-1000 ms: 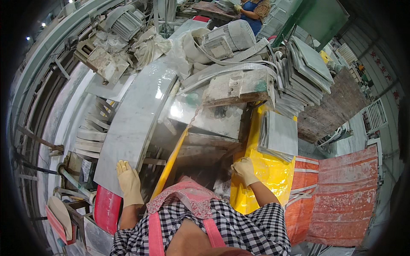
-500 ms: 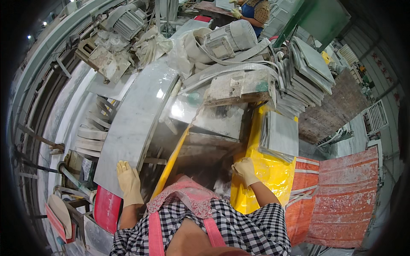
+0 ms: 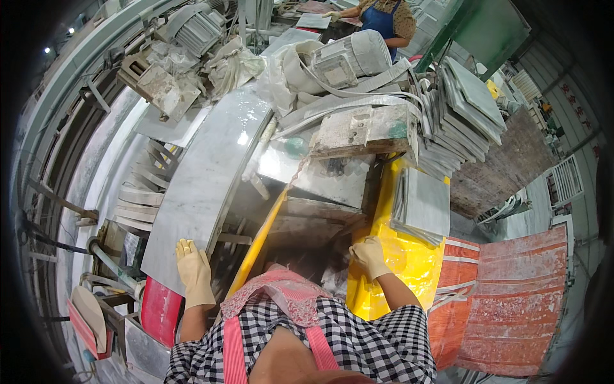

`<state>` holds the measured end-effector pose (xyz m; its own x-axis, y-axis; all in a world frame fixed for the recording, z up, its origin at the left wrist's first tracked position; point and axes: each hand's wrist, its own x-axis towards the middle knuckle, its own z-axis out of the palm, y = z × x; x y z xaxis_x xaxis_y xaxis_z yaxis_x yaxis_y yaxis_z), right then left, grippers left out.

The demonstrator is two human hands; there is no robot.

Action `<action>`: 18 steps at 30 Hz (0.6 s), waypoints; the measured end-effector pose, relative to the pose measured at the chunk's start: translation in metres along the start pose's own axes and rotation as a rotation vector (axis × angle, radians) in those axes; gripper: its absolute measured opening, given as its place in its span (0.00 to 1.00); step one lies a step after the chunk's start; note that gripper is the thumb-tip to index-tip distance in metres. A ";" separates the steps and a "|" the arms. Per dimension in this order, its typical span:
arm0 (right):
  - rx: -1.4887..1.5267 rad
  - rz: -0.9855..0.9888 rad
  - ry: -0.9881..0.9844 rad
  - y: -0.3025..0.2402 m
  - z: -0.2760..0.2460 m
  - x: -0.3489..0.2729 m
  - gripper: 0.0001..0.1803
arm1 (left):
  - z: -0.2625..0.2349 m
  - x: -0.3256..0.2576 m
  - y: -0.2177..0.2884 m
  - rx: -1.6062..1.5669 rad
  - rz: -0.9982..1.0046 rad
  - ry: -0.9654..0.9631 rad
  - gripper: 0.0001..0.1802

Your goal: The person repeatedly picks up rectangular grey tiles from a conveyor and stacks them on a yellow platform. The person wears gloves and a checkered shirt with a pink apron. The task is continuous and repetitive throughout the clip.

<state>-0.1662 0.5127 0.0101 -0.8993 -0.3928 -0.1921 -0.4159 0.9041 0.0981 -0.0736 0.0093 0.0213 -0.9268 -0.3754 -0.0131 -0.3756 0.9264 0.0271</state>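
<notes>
My left hand, in a cream rubber glove, lies flat with its fingers stretched out on the near end of a long grey-white stone slab. The slab's surface is wet and shiny in places. My right hand, gloved alike, rests at the left edge of a yellow plastic sheet. Its fingers are curled in, and whatever may be inside them is hidden. Beyond that hand, a stack of square grey tiles sits on the yellow sheet. A yellow strap runs slantwise between my hands.
A dusty motor and a pale machine block stand ahead. More tiles lean in a pile at the right, above orange woven sheeting. A red belt curves below the slab. A co-worker in a blue apron stands at the far side.
The view has shifted slightly. My hands keep their places and poses. The far co-worker's arm now reaches left toward a light tile.
</notes>
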 end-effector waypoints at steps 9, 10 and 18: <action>-0.015 -0.034 0.023 0.002 0.005 0.001 0.13 | 0.005 -0.003 -0.006 -0.030 0.030 0.088 0.24; -0.003 -0.034 0.030 0.003 0.006 0.000 0.13 | 0.007 -0.003 -0.007 -0.022 0.036 0.103 0.24; -0.008 -0.049 0.003 0.002 0.003 0.000 0.13 | 0.010 -0.005 -0.010 -0.020 0.031 0.120 0.23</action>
<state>-0.1662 0.5154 0.0072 -0.8782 -0.4370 -0.1944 -0.4605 0.8824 0.0967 -0.0648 0.0021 0.0116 -0.9311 -0.3483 0.1080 -0.3454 0.9374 0.0451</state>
